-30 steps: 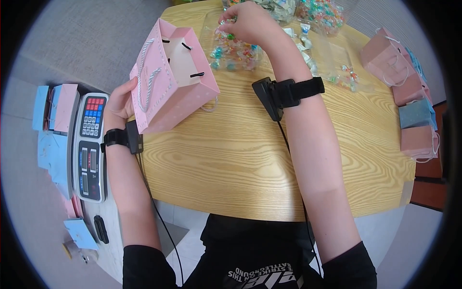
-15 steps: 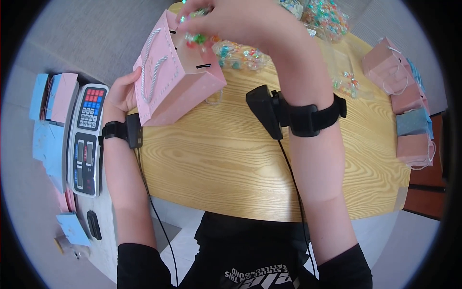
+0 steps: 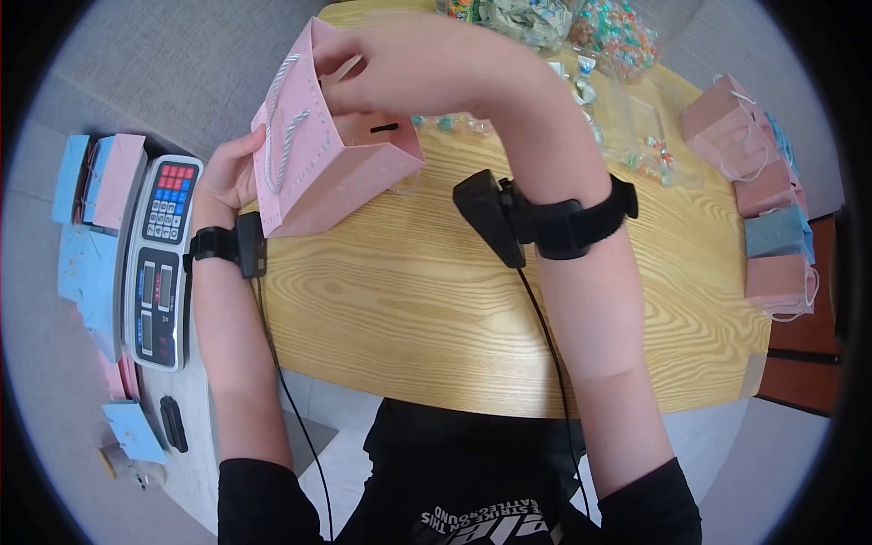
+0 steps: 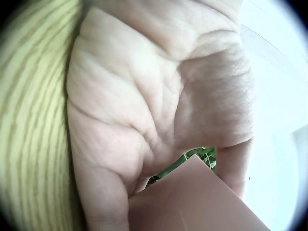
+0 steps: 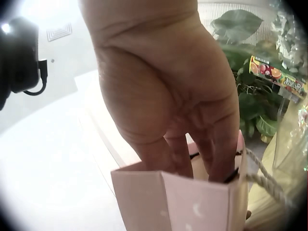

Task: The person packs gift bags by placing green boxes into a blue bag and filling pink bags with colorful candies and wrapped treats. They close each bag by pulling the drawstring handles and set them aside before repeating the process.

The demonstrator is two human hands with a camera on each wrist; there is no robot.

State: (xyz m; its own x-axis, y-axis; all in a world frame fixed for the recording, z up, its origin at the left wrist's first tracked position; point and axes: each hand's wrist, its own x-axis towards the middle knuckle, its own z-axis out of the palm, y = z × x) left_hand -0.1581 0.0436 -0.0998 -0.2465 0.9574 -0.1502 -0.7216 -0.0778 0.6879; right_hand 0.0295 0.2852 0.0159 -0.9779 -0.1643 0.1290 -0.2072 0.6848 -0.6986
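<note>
In the head view the left hand [image 3: 231, 174] grips the lower side of an upright, tilted pink paper bag [image 3: 313, 186], thumb on its front face. The left wrist view shows the palm [image 4: 139, 96] against a pink bag edge [image 4: 187, 202], its fingers partly hidden behind it. The right hand [image 3: 400, 73] reaches over the bag's open top with its fingers inside. Seen from the right wrist, this hand [image 5: 168, 91] points down into the bag [image 5: 197, 202], fingers somewhat apart; the bag walls hide the fingertips and anything at them. Wrapped candies [image 3: 454, 123] lie beside the bag.
Along the table's far side are a candy-filled container [image 3: 618, 41], silver-wrapped pieces [image 3: 536, 23] and a clear tray [image 3: 627, 118]. Pink and blue bags [image 3: 727, 123] stand at the right. A scale [image 3: 162, 263] and more bags [image 3: 118, 182] are at the left.
The right hand went from the candies to the bag, carrying several colourful ones half a second ago, and its fingers are now inside. The left hand keeps its grip; the bag has shifted slightly.
</note>
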